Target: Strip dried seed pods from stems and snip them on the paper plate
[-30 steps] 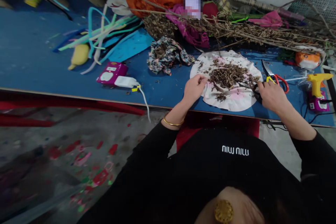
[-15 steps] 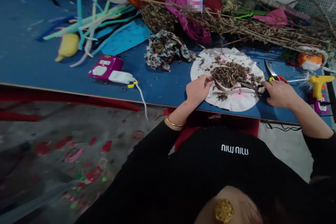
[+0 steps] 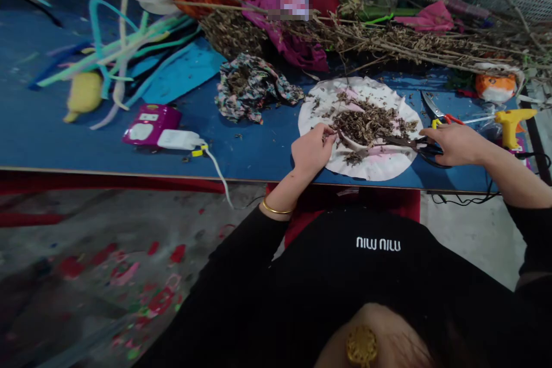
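Observation:
A round white cloth [image 3: 319, 106] with pink patches lies on the blue table, bearing a heap of crumbled dried leaves [image 3: 364, 121]. My left hand [image 3: 314, 148] rests at its left edge with thumb and fingertips pinched together; what is between them is too small to make out. In my right hand [image 3: 459, 142] is a pair of dark scissors [image 3: 403, 141], blades pointing left over the cloth by the leaves, black handle loops at my fingers. Just beyond that hand lie a second pair of scissors [image 3: 430, 106] with red and yellow handles.
A crumpled floral cloth [image 3: 245, 92] with dried bits sits left of the white cloth. Dried branches [image 3: 409, 40] stretch along the back. A purple power box [image 3: 150, 125] with a white cord stands left; a yellow glue gun [image 3: 512, 123] is right. The table's front edge [image 3: 259, 182] runs close by.
The view has shifted, so the table things sit further left. My right hand has lifted slightly and the black handle loops show more. My left hand keeps its pinch at the cloth.

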`<state>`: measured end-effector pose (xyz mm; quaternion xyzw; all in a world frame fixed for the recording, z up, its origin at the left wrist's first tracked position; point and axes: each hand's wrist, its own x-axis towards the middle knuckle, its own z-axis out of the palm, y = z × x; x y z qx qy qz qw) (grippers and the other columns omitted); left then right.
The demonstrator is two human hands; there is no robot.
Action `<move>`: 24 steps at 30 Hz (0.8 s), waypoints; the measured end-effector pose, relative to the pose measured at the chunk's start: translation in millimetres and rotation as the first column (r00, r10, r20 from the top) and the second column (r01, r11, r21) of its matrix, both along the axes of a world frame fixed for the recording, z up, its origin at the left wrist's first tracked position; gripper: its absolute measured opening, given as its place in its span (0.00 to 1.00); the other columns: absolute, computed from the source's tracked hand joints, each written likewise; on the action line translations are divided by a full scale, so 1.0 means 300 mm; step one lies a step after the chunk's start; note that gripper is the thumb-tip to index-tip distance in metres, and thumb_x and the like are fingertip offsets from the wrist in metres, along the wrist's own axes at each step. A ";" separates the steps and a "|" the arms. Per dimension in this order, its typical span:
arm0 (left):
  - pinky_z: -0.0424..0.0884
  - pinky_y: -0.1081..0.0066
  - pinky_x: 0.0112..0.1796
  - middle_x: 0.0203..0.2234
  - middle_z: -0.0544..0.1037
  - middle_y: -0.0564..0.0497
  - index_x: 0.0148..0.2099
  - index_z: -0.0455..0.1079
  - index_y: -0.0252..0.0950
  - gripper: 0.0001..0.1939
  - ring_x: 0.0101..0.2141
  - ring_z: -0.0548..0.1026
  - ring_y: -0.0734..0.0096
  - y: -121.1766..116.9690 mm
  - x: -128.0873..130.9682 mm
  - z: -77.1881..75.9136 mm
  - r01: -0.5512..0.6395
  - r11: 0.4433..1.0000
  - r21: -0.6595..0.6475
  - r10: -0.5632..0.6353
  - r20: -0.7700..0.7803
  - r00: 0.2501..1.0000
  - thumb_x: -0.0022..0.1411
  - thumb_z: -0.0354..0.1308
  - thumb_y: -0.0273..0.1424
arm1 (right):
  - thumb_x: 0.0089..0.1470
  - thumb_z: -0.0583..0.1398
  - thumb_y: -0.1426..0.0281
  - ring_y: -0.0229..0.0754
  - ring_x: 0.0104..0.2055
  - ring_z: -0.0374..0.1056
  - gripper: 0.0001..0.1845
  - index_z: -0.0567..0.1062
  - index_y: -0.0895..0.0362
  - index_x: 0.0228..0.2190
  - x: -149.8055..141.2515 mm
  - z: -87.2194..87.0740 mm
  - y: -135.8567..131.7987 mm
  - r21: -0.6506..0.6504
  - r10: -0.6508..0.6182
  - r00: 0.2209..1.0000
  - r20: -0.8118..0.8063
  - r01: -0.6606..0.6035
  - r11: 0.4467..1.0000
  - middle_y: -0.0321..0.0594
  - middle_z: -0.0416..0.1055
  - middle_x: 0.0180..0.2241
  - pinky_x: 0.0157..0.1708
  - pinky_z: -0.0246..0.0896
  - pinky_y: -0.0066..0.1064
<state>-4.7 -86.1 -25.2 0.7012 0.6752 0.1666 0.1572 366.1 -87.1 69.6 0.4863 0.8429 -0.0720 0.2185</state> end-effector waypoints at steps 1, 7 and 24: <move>0.65 0.66 0.35 0.35 0.86 0.48 0.50 0.77 0.41 0.11 0.41 0.83 0.56 0.000 0.001 0.001 -0.001 1.000 -0.003 0.001 -0.005 1.000 0.72 0.59 0.40 | 0.49 0.63 0.65 0.53 0.43 0.75 0.36 0.74 0.57 0.61 0.006 0.008 0.003 -0.042 -0.010 1.000 -0.027 0.009 0.999 0.49 0.82 0.43 0.37 0.59 0.36; 0.63 0.66 0.34 0.34 0.85 0.49 0.50 0.77 0.42 0.11 0.40 0.83 0.55 0.001 0.001 0.002 -0.015 1.000 -0.018 0.015 -0.027 1.000 0.73 0.59 0.41 | 0.53 0.62 0.62 0.54 0.40 0.76 0.35 0.73 0.57 0.61 -0.042 0.019 -0.011 -0.110 -0.099 0.995 0.032 0.102 0.989 0.50 0.82 0.41 0.34 0.58 0.36; 0.69 0.67 0.39 0.36 0.85 0.47 0.45 0.79 0.40 0.14 0.38 0.79 0.60 0.063 -0.006 0.087 0.020 0.995 0.093 -0.027 0.080 0.996 0.74 0.53 0.39 | 0.53 0.65 0.44 0.58 0.48 0.76 0.45 0.71 0.55 0.65 -0.114 -0.031 -0.136 -0.083 -0.345 0.919 -0.190 0.336 0.938 0.54 0.76 0.53 0.41 0.67 0.40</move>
